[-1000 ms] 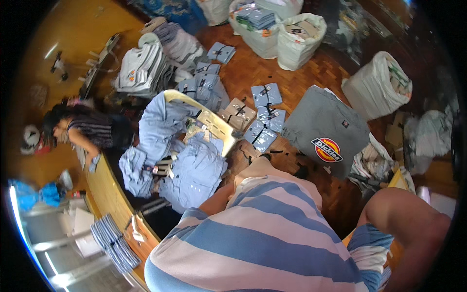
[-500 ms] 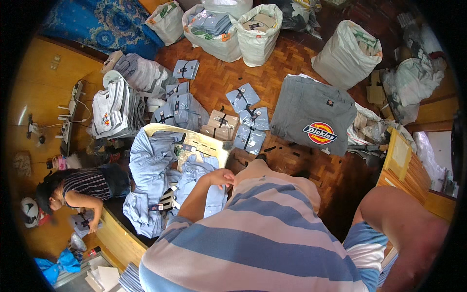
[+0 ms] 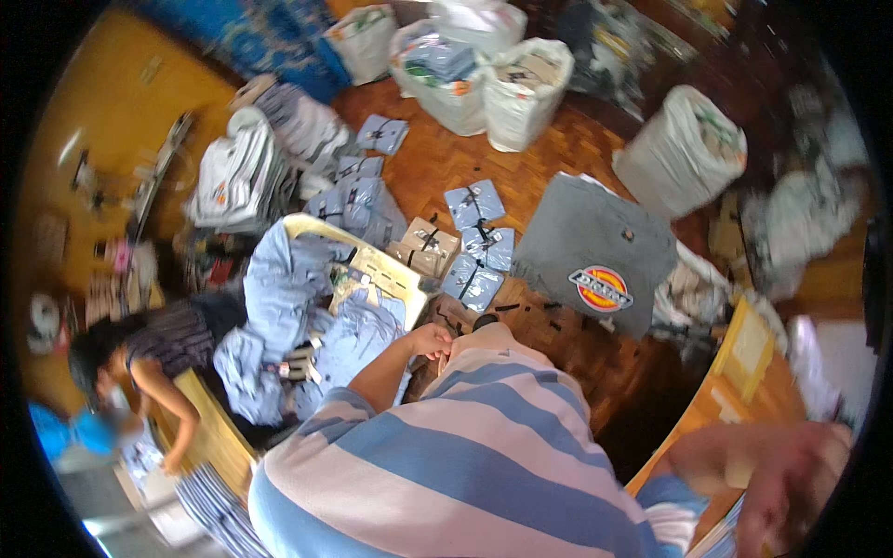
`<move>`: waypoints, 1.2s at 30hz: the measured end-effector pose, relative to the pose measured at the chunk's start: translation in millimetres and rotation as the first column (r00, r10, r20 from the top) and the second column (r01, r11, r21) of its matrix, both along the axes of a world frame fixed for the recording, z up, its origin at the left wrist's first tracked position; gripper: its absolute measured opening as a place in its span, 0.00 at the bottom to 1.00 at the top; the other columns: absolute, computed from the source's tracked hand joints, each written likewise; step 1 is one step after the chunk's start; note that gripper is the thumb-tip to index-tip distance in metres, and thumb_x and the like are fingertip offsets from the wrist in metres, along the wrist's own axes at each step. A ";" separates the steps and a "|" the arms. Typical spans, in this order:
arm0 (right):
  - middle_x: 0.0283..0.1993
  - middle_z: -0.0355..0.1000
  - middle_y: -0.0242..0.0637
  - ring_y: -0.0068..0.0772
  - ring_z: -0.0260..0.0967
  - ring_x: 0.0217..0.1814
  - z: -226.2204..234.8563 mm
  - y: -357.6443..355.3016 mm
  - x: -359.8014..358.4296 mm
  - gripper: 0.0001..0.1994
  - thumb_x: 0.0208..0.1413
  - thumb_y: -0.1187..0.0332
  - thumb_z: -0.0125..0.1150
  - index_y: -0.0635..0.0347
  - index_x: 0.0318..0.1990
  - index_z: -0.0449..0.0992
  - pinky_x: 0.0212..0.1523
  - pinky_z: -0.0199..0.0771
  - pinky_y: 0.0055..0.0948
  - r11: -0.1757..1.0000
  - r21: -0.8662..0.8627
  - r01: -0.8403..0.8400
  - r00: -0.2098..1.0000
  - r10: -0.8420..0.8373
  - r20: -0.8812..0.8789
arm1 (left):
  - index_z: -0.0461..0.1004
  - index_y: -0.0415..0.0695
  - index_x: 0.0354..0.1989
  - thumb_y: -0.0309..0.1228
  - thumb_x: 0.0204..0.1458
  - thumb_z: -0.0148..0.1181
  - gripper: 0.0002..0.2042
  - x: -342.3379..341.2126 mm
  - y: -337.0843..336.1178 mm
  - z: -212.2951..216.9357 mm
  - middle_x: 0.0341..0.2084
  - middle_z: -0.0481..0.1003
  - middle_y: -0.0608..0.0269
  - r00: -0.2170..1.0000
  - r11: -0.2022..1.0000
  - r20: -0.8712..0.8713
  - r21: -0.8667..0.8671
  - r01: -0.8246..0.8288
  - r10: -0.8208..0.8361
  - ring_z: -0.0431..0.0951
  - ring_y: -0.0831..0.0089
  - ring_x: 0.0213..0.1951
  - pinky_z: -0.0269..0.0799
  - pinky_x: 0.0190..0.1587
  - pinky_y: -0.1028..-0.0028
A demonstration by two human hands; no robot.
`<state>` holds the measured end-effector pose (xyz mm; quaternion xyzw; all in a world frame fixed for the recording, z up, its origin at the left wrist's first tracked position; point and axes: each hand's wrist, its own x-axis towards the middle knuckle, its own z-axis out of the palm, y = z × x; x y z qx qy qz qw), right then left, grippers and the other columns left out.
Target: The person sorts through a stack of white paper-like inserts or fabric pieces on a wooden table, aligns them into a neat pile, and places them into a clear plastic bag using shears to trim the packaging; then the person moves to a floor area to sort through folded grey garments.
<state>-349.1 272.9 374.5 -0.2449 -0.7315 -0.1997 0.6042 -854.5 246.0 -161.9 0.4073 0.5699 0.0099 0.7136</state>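
Head view, left hand [image 3: 433,340]: bent at the wrist, fingers curled together near the person's own waist; whether the grip closes on anything cannot be told.
Head view, right hand [image 3: 791,484]: lower right rim, blurred, fingers hanging loosely apart, holding nothing visible.
Head view, nearest item: heap of light-blue garments [image 3: 349,339] just left of the left hand, lying partly on a cream plastic chair [image 3: 386,270].
Head view, flat packages: pale-blue folded garment packs [image 3: 474,246] on the parquet floor [image 3: 558,149], each rectangular and crossed by a dark tie; one tan cardboard pack [image 3: 426,244] lies among them.
Head view, label: grey shirt [image 3: 595,251] spread flat right of the packs, bearing an oval red, yellow and blue logo patch [image 3: 601,288] at its lower edge.
Head view, sacks: white woven sacks [image 3: 521,88] at the top, one more white sack [image 3: 684,149] at upper right, all upright and filled.
Head view, other person: a person in a striped top [image 3: 153,358] bends over at far left, well apart.
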 end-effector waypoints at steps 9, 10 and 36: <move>0.37 0.79 0.46 0.39 0.75 0.43 -382.9 -9.4 83.3 0.11 0.62 0.68 0.59 0.68 0.40 0.80 0.49 0.74 0.36 0.086 -0.981 0.176 0.971 -0.179 0.158 | 0.77 0.42 0.45 0.35 0.52 0.66 0.14 48.1 -61.3 -9.9 0.31 0.77 0.64 0.934 0.934 -0.017 0.024 -0.357 0.358 0.79 0.74 0.31 0.81 0.34 0.70; 0.37 0.79 0.47 0.38 0.76 0.45 -404.9 -29.9 63.1 0.10 0.61 0.68 0.61 0.69 0.36 0.80 0.50 0.74 0.38 -0.115 -0.992 0.046 0.984 -0.164 0.064 | 0.76 0.43 0.46 0.34 0.54 0.65 0.14 46.5 -71.3 -7.4 0.33 0.78 0.64 0.909 0.909 -0.007 0.023 -0.416 0.416 0.79 0.74 0.31 0.81 0.34 0.70; 0.43 0.80 0.45 0.35 0.75 0.46 -541.7 71.9 -73.9 0.22 0.63 0.51 0.64 0.66 0.49 0.79 0.52 0.75 0.36 -0.373 -0.911 0.175 0.976 0.188 0.110 | 0.79 0.44 0.47 0.41 0.58 0.60 0.15 -62.1 -68.8 -43.2 0.36 0.81 0.60 0.632 0.653 -0.171 0.135 -0.745 0.756 0.81 0.67 0.33 0.79 0.37 0.66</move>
